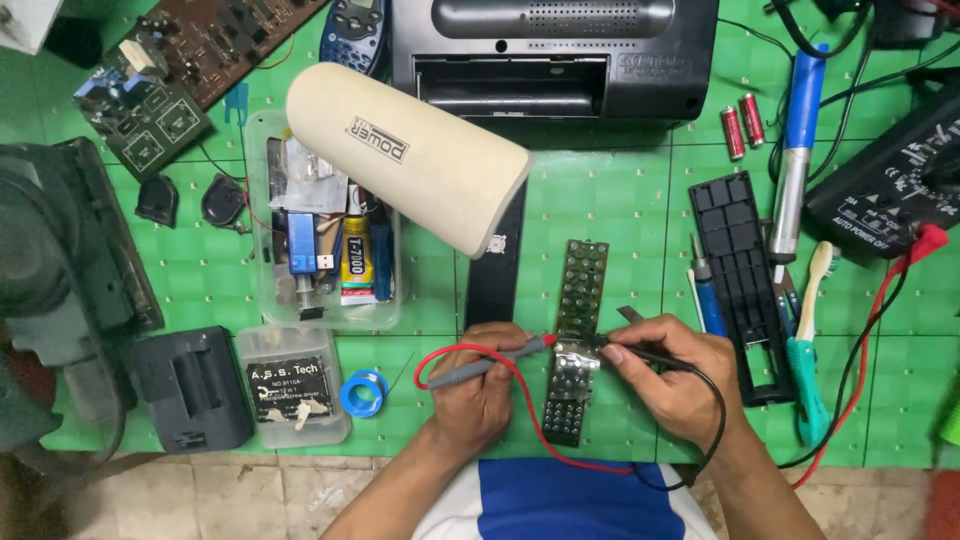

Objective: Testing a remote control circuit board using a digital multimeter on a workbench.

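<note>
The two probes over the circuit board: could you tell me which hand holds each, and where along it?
The left hand grips the red probe around its grey handle. The right hand pinches the black probe near its tip, pen-style, over the circuit board.

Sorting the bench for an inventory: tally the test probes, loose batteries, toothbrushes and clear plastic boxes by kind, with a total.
Test probes: 2, red-tipped probe in the left hand, black probe in the right hand
Loose batteries: 2, red
Toothbrushes: 1, green-handled
Clear plastic boxes: 2, open tray, lidded box
Total: 7
</note>
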